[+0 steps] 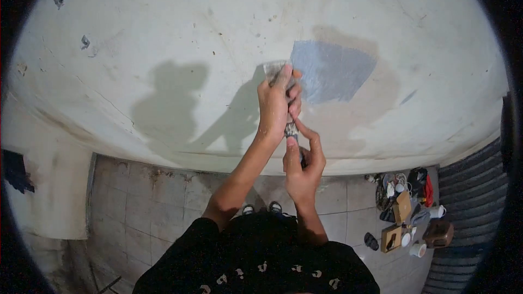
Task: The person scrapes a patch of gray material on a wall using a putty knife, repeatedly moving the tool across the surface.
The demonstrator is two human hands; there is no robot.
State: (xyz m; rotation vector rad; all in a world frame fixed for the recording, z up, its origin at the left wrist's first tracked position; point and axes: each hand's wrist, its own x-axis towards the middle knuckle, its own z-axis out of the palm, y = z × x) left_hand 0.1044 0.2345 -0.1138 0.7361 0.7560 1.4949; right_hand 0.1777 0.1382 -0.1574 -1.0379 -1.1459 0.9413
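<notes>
A scraper [269,71] is held just to the left of the grey patch [338,71] on the wall [163,16], its pale, broad blade pointed upward and its dark handle slanted down below the level of the patch. The blade is clasped by the left hand [279,98]: the thumb is laid along its face, near the wide edge, and the other fingers are curled around the side nearest the patch. Whether the patch is touched by those fingertips cannot be told. The handle is gripped by the right hand [305,167], below and to the left of the patch, with the thumb set on the handle and the index finger stretched up beside its neck.

Pale, ornate letters are spread across the black shirt [261,245], well below the patch; they are too indistinct to be read as a word. Cardboard boxes [403,208], a white tub [418,250] and a brown container [439,234] are set on the tiled floor [332,198], below and to the right of the patch; any markings on them are too small to be read.
</notes>
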